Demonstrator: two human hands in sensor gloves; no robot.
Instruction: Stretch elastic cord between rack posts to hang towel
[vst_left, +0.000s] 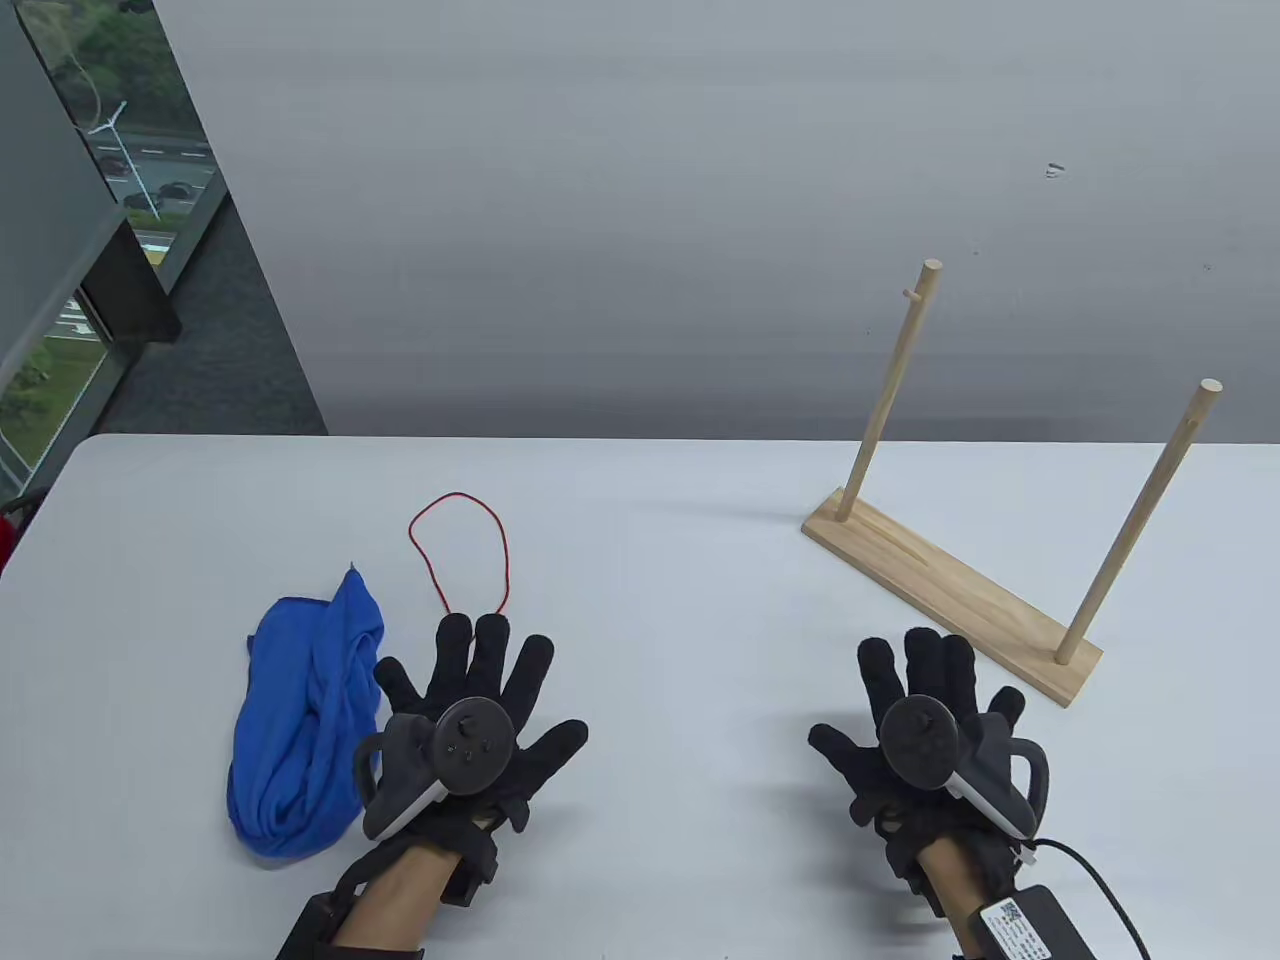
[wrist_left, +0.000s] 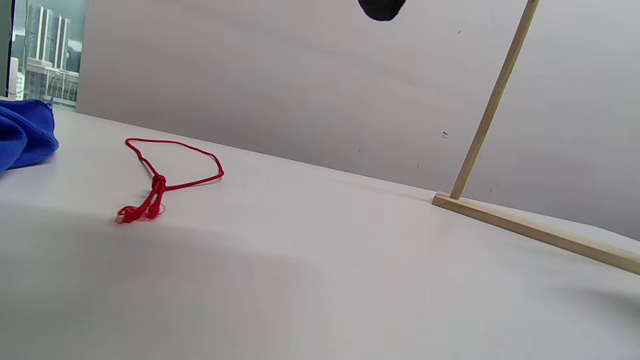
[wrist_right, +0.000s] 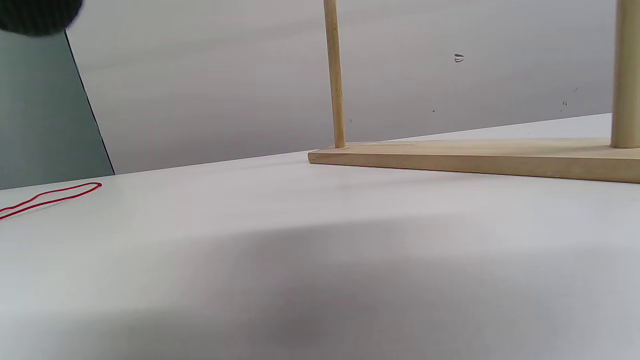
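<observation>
with both hands — left hand (vst_left: 478, 710), right hand (vst_left: 925, 720) — spread and empty, the thin cord (vst_left: 460, 545) beside the towel (vst_left: 305, 720) may slip when pinched — or snap back when stretched.

pale wooden rack (vst_left: 950, 590), matt table (vst_left: 640, 520)

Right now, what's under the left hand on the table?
The left hand hovers spread over the near end of the red elastic cord. From above that end is covered; the left wrist view shows its knotted tail.
</observation>
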